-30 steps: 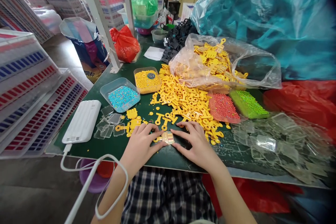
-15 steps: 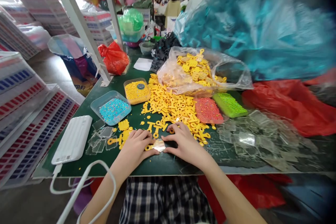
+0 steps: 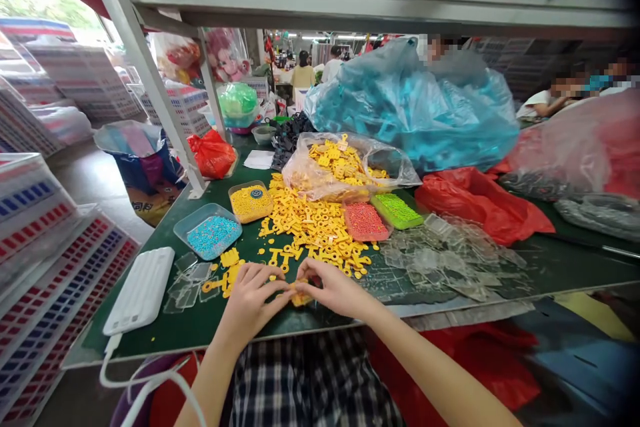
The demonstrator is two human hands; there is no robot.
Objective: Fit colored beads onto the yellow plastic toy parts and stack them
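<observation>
Near the heap of yellow plastic parts (image 3: pixel 307 221), left hand (image 3: pixel 254 295) and right hand (image 3: pixel 331 288) pinch one yellow plastic piece (image 3: pixel 301 297), each grip nearly closed, presumably steadying it.

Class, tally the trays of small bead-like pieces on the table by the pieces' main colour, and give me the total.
Tray of blue pieces: 1
Tray of yellow pieces: 1
Tray of red pieces: 1
Tray of green pieces: 1
Total: 4
</observation>
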